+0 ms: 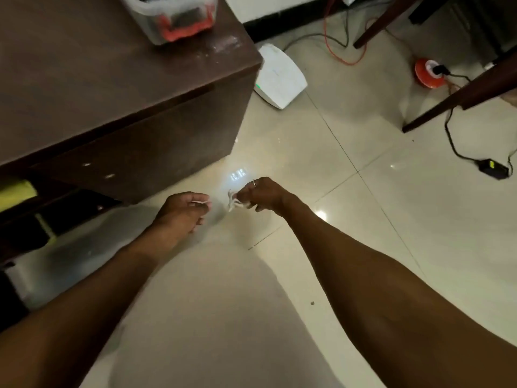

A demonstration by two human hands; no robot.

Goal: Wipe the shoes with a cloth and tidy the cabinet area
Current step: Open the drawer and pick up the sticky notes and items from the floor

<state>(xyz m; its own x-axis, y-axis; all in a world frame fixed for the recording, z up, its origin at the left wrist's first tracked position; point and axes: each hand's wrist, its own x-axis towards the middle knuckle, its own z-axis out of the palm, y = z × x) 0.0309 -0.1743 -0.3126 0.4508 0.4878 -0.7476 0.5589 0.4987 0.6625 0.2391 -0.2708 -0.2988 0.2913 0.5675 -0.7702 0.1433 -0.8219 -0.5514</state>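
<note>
Both hands reach out low over the shiny floor (349,219), just by the corner of the dark cabinet (140,141). The left hand (181,211) has its fingers curled in, and it pinches a thin white strip (202,202) between thumb and finger. The right hand (260,196) is curled too, and it pinches a small white scrap (233,203) that hangs from its fingertips. The two hands are near each other but do not touch. The bit between them is blurry, so I cannot tell if the strip and the scrap are one thing.

This looks like the tidy part of the job: picking small bits of litter up off the floor by the cabinet. I see no cloth for wiping. I see no shoes for sure. A yellow thing (16,191) sits in the open cabinet on the left, but it is too blurry to name.

Next, the bits need a place to go, like a bin, and none shows here. The hands must keep a firm pinch, because the bits are light and could slip out. After that the wiping calls for a cloth and for the shoes to be found.
</note>
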